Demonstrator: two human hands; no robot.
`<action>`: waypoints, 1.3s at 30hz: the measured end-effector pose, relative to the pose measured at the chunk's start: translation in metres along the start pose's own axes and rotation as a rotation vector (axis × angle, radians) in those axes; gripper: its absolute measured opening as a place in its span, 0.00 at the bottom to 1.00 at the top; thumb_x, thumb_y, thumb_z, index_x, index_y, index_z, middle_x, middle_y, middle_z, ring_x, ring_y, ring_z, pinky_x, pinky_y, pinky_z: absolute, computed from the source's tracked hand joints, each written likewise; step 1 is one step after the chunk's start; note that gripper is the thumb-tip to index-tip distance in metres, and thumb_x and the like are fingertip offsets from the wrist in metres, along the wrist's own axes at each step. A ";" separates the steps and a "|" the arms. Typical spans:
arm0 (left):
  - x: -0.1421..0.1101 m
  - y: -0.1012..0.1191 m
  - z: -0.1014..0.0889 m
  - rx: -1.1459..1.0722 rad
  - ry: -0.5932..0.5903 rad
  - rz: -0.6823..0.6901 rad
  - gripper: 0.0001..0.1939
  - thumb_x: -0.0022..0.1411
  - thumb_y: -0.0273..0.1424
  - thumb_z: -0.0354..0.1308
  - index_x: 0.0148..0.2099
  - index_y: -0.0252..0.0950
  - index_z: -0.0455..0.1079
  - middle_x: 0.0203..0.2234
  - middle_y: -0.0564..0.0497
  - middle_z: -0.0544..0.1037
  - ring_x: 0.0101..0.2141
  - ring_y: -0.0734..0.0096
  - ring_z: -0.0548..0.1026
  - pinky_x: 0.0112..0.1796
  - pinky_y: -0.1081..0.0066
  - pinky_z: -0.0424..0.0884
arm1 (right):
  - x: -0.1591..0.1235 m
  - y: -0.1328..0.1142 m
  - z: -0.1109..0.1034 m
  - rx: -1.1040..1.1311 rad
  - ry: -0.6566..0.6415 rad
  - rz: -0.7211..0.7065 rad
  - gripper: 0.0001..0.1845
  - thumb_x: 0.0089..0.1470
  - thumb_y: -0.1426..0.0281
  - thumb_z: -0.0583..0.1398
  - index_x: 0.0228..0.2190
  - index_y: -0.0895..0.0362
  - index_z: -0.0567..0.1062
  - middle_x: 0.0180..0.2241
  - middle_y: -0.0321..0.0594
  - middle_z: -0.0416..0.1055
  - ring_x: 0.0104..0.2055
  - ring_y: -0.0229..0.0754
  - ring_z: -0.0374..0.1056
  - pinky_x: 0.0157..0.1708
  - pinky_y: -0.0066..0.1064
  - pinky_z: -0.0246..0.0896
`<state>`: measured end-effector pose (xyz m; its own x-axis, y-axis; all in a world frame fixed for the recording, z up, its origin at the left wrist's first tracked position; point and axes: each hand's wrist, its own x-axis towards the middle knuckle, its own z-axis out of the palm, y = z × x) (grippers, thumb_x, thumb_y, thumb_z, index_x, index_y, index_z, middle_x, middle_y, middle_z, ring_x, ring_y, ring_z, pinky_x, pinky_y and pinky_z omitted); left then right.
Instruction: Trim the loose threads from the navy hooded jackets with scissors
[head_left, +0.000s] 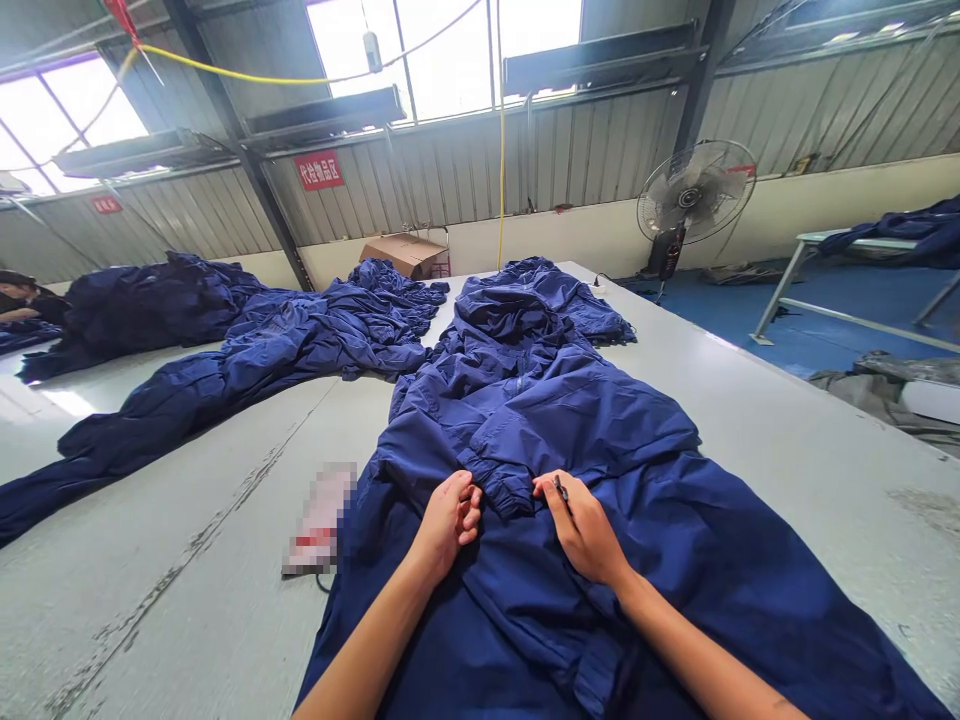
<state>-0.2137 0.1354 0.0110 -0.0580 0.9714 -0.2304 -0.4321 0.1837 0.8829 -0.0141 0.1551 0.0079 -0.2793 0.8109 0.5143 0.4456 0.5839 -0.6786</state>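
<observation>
A dark blue jacket [555, 420] lies spread on the grey table [787, 440] in front of me. My left hand [450, 515] is closed, pinching the fabric just left of an elasticated cuff [506, 490]. Just right of the same cuff rests my right hand [581, 525], its fingers closed round a small dark tool [561, 490], probably thread snips. Both forearms lie over the lower part of the jacket.
More blue garments [247, 360] are piled across the table's left and far end. A blurred flat object [319, 520] lies left of the jacket. A person's arm [22, 300] shows at far left. A standing fan [694, 195] and a cardboard box [405, 252] stand beyond.
</observation>
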 end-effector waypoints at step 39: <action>0.005 -0.002 0.003 -0.024 -0.001 0.003 0.26 0.46 0.53 0.65 0.29 0.37 0.60 0.18 0.60 0.66 0.12 0.86 0.55 0.12 0.82 0.46 | 0.000 -0.005 -0.002 0.002 0.028 -0.019 0.19 0.69 0.61 0.45 0.32 0.51 0.70 0.32 0.39 0.74 0.36 0.43 0.71 0.40 0.34 0.68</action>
<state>-0.2106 0.1400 0.0088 -0.0590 0.9720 -0.2273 -0.4530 0.1768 0.8738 -0.0144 0.1520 0.0122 -0.2636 0.7985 0.5413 0.4392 0.5989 -0.6697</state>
